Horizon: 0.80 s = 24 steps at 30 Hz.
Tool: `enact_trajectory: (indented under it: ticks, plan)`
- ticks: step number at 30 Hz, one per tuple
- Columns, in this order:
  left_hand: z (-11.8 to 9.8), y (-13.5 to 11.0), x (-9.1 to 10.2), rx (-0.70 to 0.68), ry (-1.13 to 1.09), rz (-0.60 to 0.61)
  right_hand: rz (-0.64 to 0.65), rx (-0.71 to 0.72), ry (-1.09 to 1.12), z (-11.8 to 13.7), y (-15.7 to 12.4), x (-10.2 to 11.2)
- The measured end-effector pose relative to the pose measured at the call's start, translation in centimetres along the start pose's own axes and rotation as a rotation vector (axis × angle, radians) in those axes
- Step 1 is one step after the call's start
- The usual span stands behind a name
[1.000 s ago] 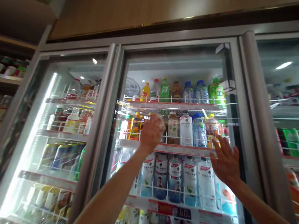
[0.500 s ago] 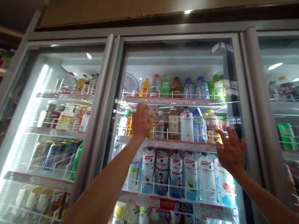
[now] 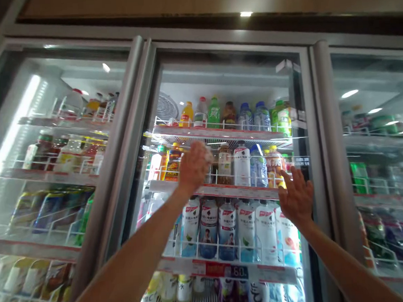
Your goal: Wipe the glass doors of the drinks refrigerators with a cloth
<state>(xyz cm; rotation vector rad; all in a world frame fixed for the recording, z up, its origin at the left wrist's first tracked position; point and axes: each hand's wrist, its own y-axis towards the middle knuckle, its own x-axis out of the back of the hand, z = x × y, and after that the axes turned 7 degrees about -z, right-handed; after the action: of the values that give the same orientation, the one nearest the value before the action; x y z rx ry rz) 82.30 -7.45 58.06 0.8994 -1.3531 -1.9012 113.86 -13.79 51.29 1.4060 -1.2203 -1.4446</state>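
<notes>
My left hand is raised to the middle glass door of a drinks fridge. Its fingers are bunched over a pale, crumpled cloth, of which only a bit shows past the fingertips; the rest is hidden under the palm. My right hand, with its fingers spread, is held up at the right side of the same door and appears to rest on the glass. It holds nothing. Behind the pane, a row of white-labelled bottles stands on a wire-fronted shelf.
A long metal door handle runs down the left edge of the middle door, and another vertical handle is at its right. Neighbouring glass doors show more drinks, including cans. A price strip fronts a lower shelf.
The view has shifted, so the fridge sits further left in the picture. My left hand has moved slightly rightward and down across the glass. My right hand stays near the door's right side.
</notes>
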Motion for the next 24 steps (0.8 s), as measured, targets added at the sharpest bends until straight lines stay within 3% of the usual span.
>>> enact_trajectory:
  ticks: [2,4,6,8,10,11,13,16,17,18,20,23,24]
  plan:
    - [3.2,1.4,0.8,0.286,0.075,-0.13,0.01,-0.009,0.002,0.1,0.0,0.0]
    - [2.1,1.5,0.1,0.385,0.095,-0.17,0.023,-0.021,0.008,0.1,0.0,0.0]
    - [-3.0,0.1,-1.7,0.226,0.04,-0.101,0.026,-0.032,0.019,0.0,0.0,0.0]
    - [-9.1,-2.2,-3.4,-0.095,-0.053,-0.011,0.017,-0.027,0.028,-0.1,-0.1,-0.1]
    - [-12.6,-4.2,-4.1,-0.345,-0.109,0.048,0.008,-0.015,0.028,-0.2,-0.1,-0.1]
    - [-12.6,-4.7,-3.9,-0.384,-0.117,0.063,0.009,-0.011,0.026,-0.2,-0.1,-0.1]
    - [-9.4,-4.6,-2.7,-0.304,-0.096,0.052,0.019,-0.01,0.025,-0.2,-0.1,0.0]
    - [-2.1,-2.5,-0.6,0.136,0.037,-0.086,0.029,-0.013,0.02,-0.2,0.0,0.0]
    - [-0.8,-2.1,-0.2,0.274,0.082,-0.131,0.027,-0.013,0.017,-0.2,0.0,0.0]
    - [-0.4,-2.0,-0.1,0.311,0.097,-0.141,0.026,-0.012,0.013,-0.1,-0.1,0.0]
    - [-2.3,-3.2,-0.3,0.163,0.061,-0.095,0.022,-0.01,0.004,-0.2,-0.1,0.0]
    - [-6.0,-6.6,-0.4,-0.365,-0.072,0.074,0.031,-0.014,-0.004,-0.3,0.0,0.0]
    - [-6.1,-7.4,0.0,-0.44,-0.089,0.102,0.033,-0.019,-0.002,-0.3,0.0,0.0]
